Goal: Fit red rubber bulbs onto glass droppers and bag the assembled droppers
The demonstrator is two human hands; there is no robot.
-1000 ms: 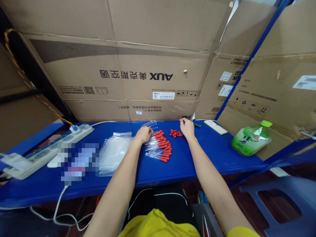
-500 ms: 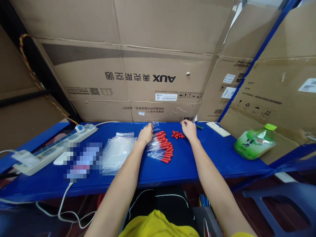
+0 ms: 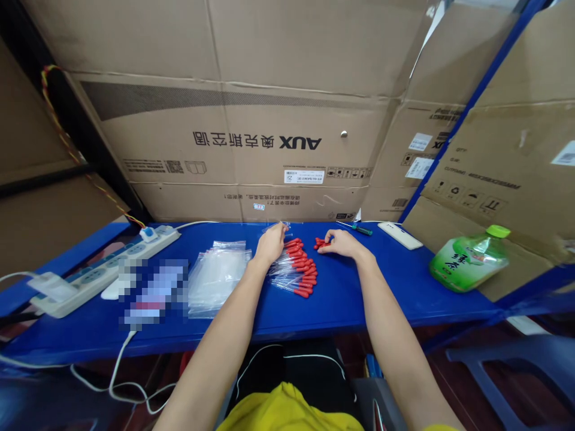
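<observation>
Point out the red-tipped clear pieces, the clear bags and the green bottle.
Red-tipped clear pieces [image 3: 300, 263]: head view, a red tip mid-fan.
Clear bags [image 3: 219, 280]: head view, middle of the top bag.
Green bottle [image 3: 467, 263]: head view, its side.

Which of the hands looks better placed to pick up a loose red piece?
Probably the right hand: it is right at the small red pile. The left hand is farther off, beside the fan of red-ended clear tubes.

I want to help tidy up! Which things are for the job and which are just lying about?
Seem to be for the job:
- clear tubes with red ends
- small red pieces at the right hand
- clear plastic bags, maybe

Seem to be just lying about:
- green drink bottle
- green-handled tool
- white slab
</observation>
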